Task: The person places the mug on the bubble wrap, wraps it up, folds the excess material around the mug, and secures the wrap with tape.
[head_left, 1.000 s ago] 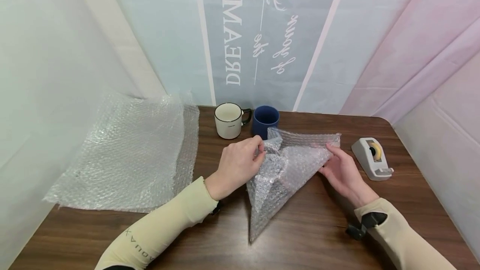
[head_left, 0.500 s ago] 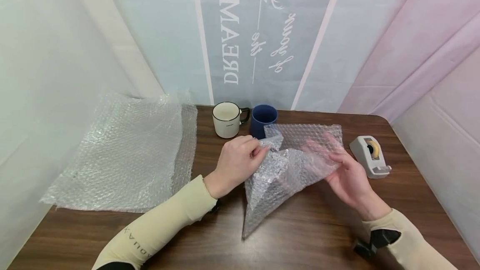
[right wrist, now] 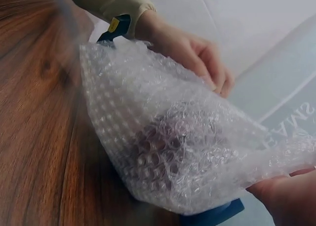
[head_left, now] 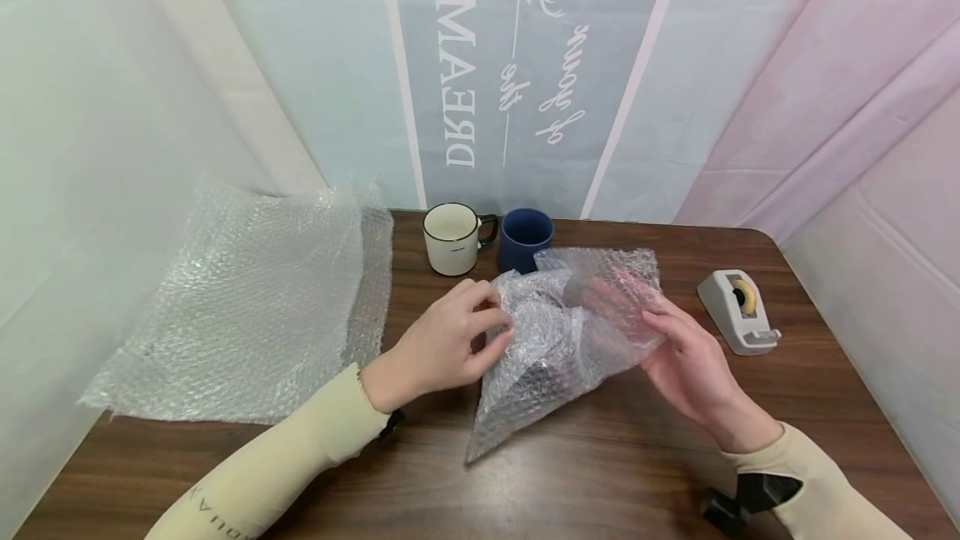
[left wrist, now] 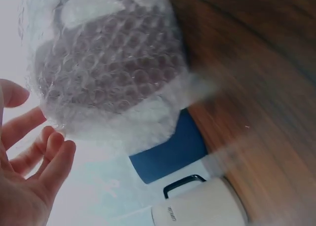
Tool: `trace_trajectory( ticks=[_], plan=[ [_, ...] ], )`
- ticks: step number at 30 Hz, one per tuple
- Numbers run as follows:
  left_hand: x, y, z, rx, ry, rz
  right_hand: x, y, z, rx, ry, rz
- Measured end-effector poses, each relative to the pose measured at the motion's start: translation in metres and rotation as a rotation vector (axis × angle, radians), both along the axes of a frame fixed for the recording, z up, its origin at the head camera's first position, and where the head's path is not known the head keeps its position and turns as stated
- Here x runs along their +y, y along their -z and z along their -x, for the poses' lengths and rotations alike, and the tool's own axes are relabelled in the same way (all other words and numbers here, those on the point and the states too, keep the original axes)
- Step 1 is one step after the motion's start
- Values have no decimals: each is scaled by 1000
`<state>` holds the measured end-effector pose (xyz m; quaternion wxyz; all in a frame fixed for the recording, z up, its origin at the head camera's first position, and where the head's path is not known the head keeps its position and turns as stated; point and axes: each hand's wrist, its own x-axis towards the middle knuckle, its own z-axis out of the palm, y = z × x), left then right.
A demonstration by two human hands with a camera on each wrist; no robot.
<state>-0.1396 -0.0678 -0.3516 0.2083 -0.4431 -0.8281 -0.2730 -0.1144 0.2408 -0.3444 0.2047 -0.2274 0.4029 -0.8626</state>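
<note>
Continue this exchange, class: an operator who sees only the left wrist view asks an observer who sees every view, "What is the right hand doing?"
Observer: The right hand holds the bubble wrap by a loose flap, its fingers showing through.
Operator: Is there any tape about?
Observer: Yes, a white tape dispenser stands on the table, beyond the right hand.
Operator: Any more wrap?
Observer: Yes, flat wrap lies over on the person's left.

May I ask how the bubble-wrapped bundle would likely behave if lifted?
The bubble-wrapped bundle would probably flex at its thin, creased edges. Its middle may feel firmer, as a darker shape shows through. It might loosen, since the right hand holds a loose flap.
</note>
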Motion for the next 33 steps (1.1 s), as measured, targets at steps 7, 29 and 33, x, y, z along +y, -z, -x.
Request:
trace_trajectory(
  ticks=[7, 29, 33],
  plan=[
    [-5, 8, -4, 22, 51, 74, -13, -9, -7, 103, 78, -120],
    [-11, 15, 6, -84, 91, 121, -37, -11, -2, 478, 202, -591],
    [-10, 15, 8, -84, 99, 121, -35, -1, 7, 629, 373, -867]
  ],
)
